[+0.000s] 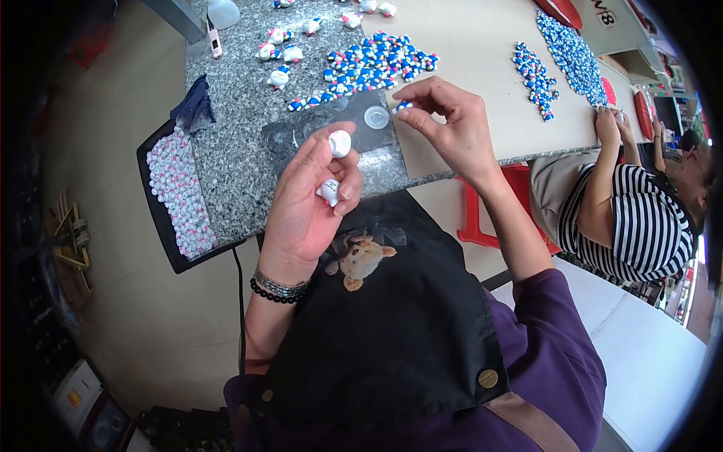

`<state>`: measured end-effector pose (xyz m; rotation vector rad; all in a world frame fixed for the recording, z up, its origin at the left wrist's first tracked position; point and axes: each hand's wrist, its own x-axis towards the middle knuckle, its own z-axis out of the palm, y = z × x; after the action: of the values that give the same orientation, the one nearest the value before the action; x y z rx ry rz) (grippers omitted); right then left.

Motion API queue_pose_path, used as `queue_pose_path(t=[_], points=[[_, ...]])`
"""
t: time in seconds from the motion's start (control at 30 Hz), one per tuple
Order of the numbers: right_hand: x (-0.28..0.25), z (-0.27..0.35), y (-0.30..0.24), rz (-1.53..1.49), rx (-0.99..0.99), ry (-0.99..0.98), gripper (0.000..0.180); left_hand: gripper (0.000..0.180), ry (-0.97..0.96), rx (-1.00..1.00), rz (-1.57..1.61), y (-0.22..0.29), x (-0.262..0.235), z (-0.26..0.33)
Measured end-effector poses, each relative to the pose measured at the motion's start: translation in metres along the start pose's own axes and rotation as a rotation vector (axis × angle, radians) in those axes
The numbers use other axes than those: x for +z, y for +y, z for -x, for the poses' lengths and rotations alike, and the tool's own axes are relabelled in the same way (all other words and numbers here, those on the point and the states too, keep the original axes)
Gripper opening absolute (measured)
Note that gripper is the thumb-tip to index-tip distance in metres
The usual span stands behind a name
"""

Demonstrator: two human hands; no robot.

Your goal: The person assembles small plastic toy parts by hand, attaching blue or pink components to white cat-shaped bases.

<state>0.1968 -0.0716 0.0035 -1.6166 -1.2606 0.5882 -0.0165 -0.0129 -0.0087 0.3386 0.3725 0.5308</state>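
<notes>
My left hand (300, 203), palm up, curls around two small white pieces. One is a round white piece (340, 143) held at the fingertips, its pale hollow-looking side turned up. The other, a white figurine part (329, 192) with small dark marks, rests lower against the fingers. To the right, my right hand (452, 124) pinches a tiny blue-and-white figurine piece (404, 107) between thumb and forefinger. Just left of that pinch, a small clear round dish (376, 117) sits on a dark mat (301, 128).
Beyond the mat lies a pile of blue-and-white pieces (376, 60). Assembled figurines (292, 53) stand behind on the granite tabletop (233, 151). A black tray (167, 226) of white-and-pink parts is at the left, near a dark cloth (194, 103). A co-worker in stripes (640, 203) sits at the right.
</notes>
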Motion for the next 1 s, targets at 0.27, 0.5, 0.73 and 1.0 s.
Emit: queue_pose_path(t=[0.27,0.5,0.73,1.0], points=[[0.01,-0.014,0.0,0.499,-0.476,-0.137,0.012,0.035,0.051,0.06,-0.133,0.005,-0.004,0.003],[0.012,-0.017,-0.004,0.601,-0.524,-0.186,0.015,0.034,0.124,0.096,-0.161,0.006,-0.002,0.002],[0.015,-0.012,-0.007,0.593,-0.449,-0.143,0.017,0.033,0.111,0.157,-0.197,0.0,-0.003,0.002],[0.015,-0.009,-0.004,-0.153,-0.016,0.045,0.008,0.033,0.173,0.254,-0.433,-0.005,0.008,-0.011]])
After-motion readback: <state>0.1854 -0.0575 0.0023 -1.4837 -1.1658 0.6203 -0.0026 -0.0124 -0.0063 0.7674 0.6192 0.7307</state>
